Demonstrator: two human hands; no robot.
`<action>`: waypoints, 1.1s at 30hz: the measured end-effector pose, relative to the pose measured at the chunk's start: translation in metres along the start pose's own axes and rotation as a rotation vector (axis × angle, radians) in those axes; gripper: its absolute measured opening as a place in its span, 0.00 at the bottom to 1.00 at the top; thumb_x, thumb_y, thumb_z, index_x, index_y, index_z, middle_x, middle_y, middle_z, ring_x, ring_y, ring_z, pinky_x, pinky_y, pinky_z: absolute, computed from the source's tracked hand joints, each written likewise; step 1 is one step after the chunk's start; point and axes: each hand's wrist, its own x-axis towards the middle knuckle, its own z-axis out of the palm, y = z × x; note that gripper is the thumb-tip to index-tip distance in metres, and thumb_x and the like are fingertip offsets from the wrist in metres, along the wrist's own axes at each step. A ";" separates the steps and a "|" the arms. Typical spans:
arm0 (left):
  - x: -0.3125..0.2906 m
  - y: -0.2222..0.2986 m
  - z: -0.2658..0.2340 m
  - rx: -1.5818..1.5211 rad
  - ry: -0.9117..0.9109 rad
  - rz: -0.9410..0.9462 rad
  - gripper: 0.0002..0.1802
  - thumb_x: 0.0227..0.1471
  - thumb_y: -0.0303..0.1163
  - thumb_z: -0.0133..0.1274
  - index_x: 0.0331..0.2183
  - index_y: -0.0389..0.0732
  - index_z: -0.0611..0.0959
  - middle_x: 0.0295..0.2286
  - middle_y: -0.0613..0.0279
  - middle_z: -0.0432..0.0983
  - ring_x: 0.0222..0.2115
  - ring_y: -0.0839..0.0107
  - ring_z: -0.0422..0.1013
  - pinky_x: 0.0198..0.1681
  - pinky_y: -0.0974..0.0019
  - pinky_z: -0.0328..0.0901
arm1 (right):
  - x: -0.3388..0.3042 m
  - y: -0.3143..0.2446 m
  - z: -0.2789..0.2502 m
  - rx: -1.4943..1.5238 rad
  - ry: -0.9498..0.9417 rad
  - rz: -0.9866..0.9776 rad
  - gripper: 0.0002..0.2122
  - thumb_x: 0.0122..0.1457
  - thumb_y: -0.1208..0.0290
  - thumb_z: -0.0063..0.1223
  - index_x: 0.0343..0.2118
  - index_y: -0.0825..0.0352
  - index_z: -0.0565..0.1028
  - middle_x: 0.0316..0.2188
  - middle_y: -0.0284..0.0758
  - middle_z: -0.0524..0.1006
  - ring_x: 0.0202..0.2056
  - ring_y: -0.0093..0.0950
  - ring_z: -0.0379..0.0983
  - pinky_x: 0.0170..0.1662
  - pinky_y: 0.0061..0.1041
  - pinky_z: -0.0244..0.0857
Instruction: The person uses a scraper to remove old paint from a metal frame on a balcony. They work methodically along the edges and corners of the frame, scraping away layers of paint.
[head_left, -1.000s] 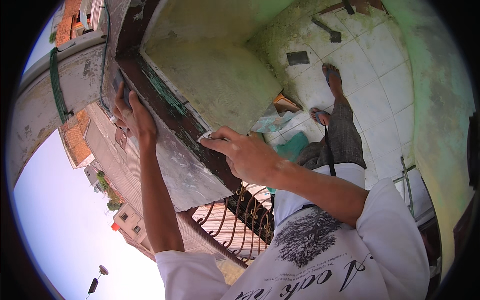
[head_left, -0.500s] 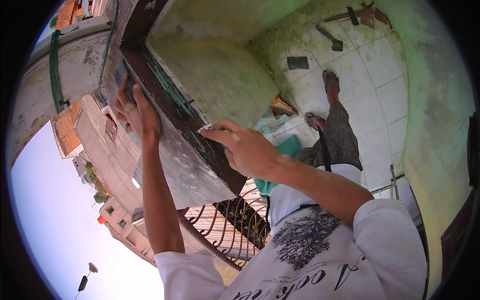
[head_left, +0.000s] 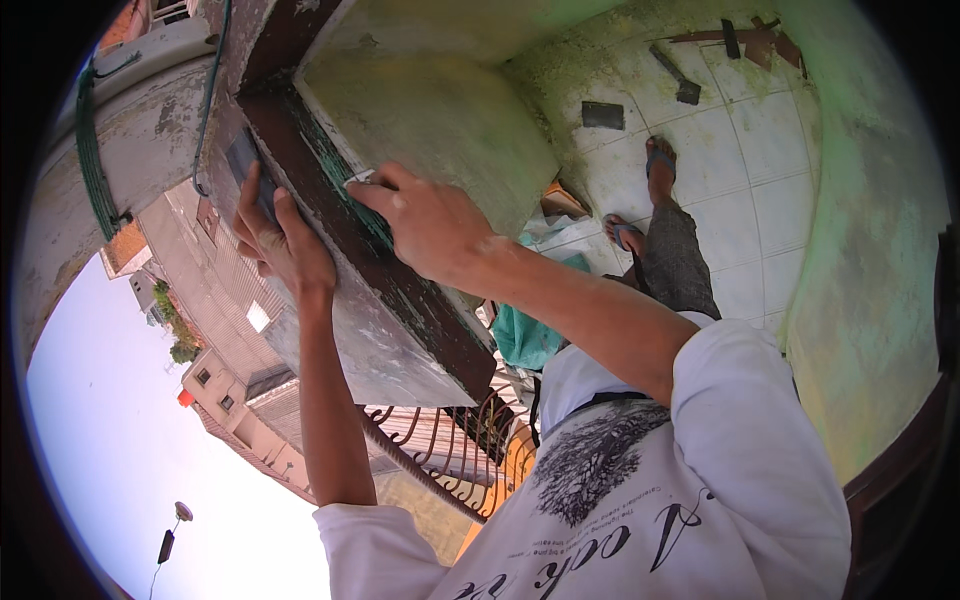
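Note:
A brown ledge [head_left: 411, 318] with peeling green paint runs diagonally along the top of a low wall. My left hand [head_left: 290, 245] is closed on a flat dark grey piece [head_left: 246, 163] at the wall's outer face, its thumb toward the ledge. My right hand [head_left: 432, 222] is over the ledge, fingers bent and pinching a small pale, flat-edged scraper-like piece [head_left: 358, 178]. That piece touches or nearly touches the green streaked strip [head_left: 336, 172]; most of it is hidden by the fingers.
Below lies a white tiled floor [head_left: 725, 195] with a dark rectangular piece [head_left: 603, 115] and broken brown scraps [head_left: 762, 45]. A green plastic bag [head_left: 525, 340] hangs or lies beside the wall. Curved metal railing [head_left: 440, 455] borders the outer drop. Green cords [head_left: 92, 160] hang at the left.
My right hand has moved up and left along the ledge with the small pale piece. The left hand stays near the same spot on the wall; the view has shifted slightly.

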 end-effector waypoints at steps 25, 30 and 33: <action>-0.003 -0.014 -0.003 -0.043 0.027 0.084 0.26 0.71 0.46 0.39 0.65 0.52 0.76 0.64 0.57 0.64 0.65 0.57 0.55 0.69 0.50 0.45 | 0.029 0.005 -0.018 0.297 -0.019 -0.092 0.31 0.55 0.88 0.53 0.63 0.55 0.77 0.55 0.38 0.77 0.48 0.42 0.81 0.50 0.38 0.79; -0.004 -0.023 -0.002 -0.026 0.038 0.105 0.26 0.71 0.46 0.41 0.64 0.51 0.77 0.64 0.57 0.64 0.64 0.57 0.55 0.68 0.50 0.45 | 0.012 0.009 -0.009 0.339 0.014 -0.189 0.32 0.54 0.89 0.52 0.62 0.56 0.77 0.56 0.39 0.77 0.48 0.43 0.81 0.50 0.38 0.78; -0.004 -0.015 -0.003 -0.032 0.035 0.078 0.26 0.71 0.45 0.42 0.64 0.51 0.77 0.64 0.57 0.64 0.63 0.57 0.55 0.68 0.50 0.45 | 0.003 0.001 -0.024 0.321 -0.058 -0.142 0.32 0.52 0.89 0.52 0.61 0.56 0.77 0.58 0.40 0.77 0.50 0.41 0.81 0.48 0.37 0.79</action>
